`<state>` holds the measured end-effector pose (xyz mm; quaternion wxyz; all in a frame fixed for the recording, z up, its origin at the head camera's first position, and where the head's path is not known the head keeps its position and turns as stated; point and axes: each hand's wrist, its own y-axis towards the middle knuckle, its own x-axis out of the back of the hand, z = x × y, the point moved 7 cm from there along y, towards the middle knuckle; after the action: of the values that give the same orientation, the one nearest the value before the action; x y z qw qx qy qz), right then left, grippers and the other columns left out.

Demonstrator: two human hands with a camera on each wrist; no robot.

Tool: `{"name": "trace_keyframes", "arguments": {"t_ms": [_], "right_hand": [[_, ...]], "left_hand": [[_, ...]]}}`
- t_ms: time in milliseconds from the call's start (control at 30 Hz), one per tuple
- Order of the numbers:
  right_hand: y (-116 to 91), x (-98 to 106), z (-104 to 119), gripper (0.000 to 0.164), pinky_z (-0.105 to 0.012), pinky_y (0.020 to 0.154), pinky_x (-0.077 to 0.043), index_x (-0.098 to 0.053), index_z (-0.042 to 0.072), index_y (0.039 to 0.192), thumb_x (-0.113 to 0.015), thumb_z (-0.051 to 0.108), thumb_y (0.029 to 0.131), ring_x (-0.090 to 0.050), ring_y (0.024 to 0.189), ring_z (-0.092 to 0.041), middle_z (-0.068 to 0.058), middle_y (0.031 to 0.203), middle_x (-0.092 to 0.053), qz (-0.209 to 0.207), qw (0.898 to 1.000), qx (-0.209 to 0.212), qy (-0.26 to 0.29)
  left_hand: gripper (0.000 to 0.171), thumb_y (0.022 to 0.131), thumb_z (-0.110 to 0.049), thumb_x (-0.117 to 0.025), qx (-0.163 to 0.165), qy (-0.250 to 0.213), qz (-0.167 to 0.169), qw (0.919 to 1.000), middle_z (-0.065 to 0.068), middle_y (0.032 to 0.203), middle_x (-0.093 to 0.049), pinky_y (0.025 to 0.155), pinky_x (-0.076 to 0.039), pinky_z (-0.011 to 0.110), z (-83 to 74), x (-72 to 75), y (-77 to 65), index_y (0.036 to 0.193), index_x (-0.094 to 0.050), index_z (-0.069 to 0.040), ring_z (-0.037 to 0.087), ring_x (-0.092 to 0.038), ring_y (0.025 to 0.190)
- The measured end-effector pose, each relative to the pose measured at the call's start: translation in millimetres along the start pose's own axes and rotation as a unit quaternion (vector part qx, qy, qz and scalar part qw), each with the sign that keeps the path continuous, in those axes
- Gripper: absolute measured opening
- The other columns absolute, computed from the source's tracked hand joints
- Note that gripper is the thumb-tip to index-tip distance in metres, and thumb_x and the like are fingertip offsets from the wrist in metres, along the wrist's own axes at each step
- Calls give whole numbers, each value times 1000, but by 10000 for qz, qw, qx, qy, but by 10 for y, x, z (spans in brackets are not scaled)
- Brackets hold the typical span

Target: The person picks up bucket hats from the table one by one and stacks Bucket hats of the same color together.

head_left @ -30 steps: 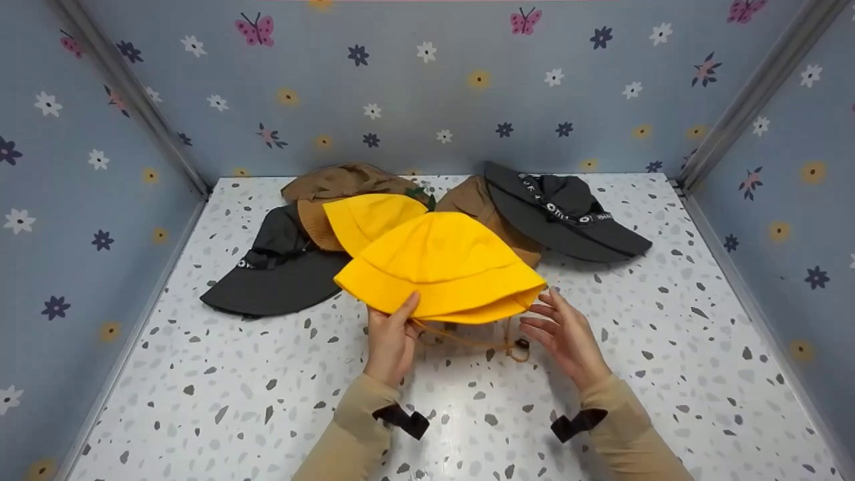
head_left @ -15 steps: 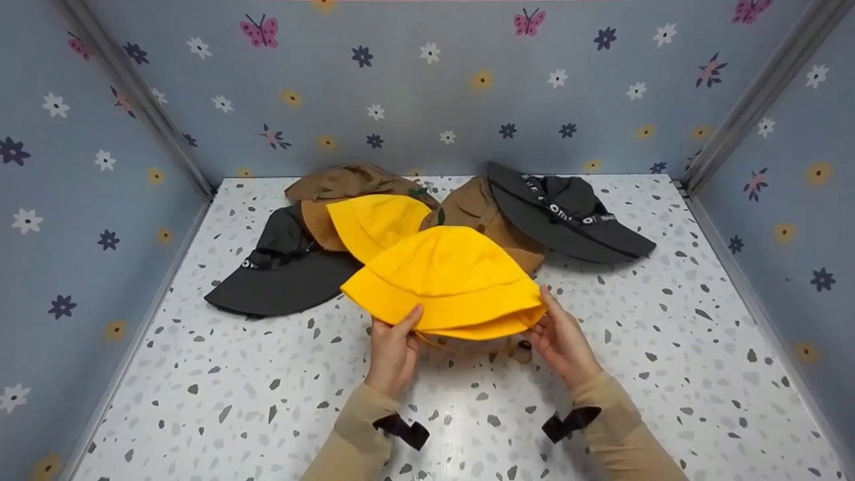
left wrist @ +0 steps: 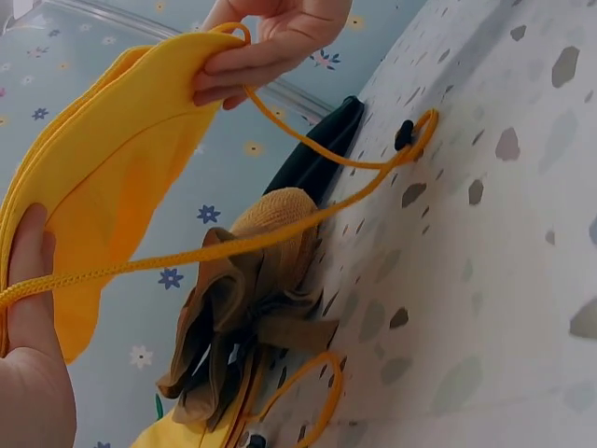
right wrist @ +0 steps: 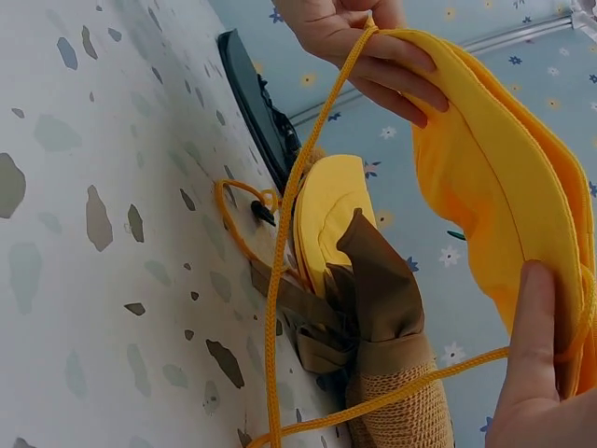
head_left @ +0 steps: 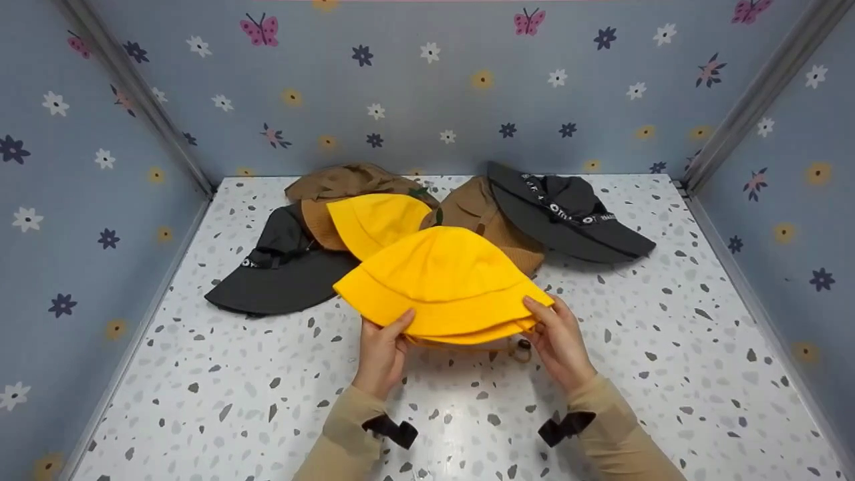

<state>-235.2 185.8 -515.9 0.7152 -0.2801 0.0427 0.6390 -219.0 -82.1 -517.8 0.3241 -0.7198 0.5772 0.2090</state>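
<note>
A yellow bucket hat (head_left: 447, 287) is held up over the table's middle, crown away from the person. My left hand (head_left: 384, 351) pinches its brim at the left, thumb on the outer face. At the brim's right end my right hand (head_left: 558, 337) does the same. Beneath the hat hangs an orange chin cord (left wrist: 345, 201) with a black toggle (left wrist: 404, 135). Both wrist views show fingers spread under the folded brim, such as the left fingers (left wrist: 33, 271). Behind it lies a second yellow hat (head_left: 381, 220), partly covered in the head view.
Dark grey brimmed hats lie at left (head_left: 280, 287) and right (head_left: 568, 220). Two brown hats, one at the back (head_left: 354, 180) and one right of centre (head_left: 467, 204), sit between them. Flowered panels (head_left: 427, 87) enclose the speckled white table (head_left: 668, 374) on three sides.
The right hand has come in from beside the hat and now grips the brim's right end, thumb on top. The hat has moved slightly toward the person, and its brim looks flatter.
</note>
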Motion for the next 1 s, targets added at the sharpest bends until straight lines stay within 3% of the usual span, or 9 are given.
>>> {"name": "trace_keyframes", "arguments": {"t_ms": [100, 200, 400, 567, 767, 1000], "right_hand": [[-4, -5, -3, 26, -22, 66, -58, -47, 6, 120, -61, 9, 98, -67, 71, -10, -2, 85, -68, -42, 9999, 133, -30], [-7, -9, -13, 27, -20, 63, -57, -48, 6, 120, -61, 7, 97, -66, 68, -9, -2, 83, -68, -72, 9997, 158, -173], [-19, -19, -39, 28, -20, 60, -54, -49, 3, 119, -63, 7, 95, -63, 65, -9, -2, 81, -67, -65, 9975, 158, -683], [-46, -30, -67, 27, -23, 60, -55, -51, 0, 115, -65, 6, 94, -65, 66, -13, -5, 82, -68, 29, 9926, 295, -1175], [-84, -70, -98, 26, -28, 65, -59, -58, -2, 111, -70, 9, 91, -68, 71, -17, -8, 86, -70, 78, 9817, 495, -1837], [-95, -131, -149, 32, -29, 68, -59, -68, -3, 111, -77, 14, 86, -67, 73, -17, -9, 93, -69, 80, 9639, 762, -2549]], "left_hand": [[63, 91, 11, -59, 52, 105, -9, 9999, 6, 122, -52, 70, -57, 25, -10, 49, 3, 141, -32, -17, 14, -62, 93], [62, 93, 5, -62, 132, 203, -141, 9996, 5, 121, -53, 65, -54, 24, -30, 119, 3, 142, -32, -18, 14, -61, 90], [56, 99, -21, -62, 153, 350, -478, 9981, 3, 134, -52, 92, -55, 25, -151, 299, 15, 147, -34, -21, 11, -61, 112], [60, 98, -40, -60, 145, 787, -502, 9955, 3, 138, -49, 94, -53, 27, -292, 428, 28, 149, -33, -23, 13, -57, 117], [59, 99, -39, -59, 99, 1095, -668, 9917, 2, 138, -48, 98, -51, 25, -470, 571, 34, 148, -33, -20, 11, -56, 118], [55, 99, -29, -62, 64, 1536, -884, 9842, 3, 133, -49, 91, -54, 26, -626, 763, 21, 146, -36, -17, 12, -58, 112]]}}
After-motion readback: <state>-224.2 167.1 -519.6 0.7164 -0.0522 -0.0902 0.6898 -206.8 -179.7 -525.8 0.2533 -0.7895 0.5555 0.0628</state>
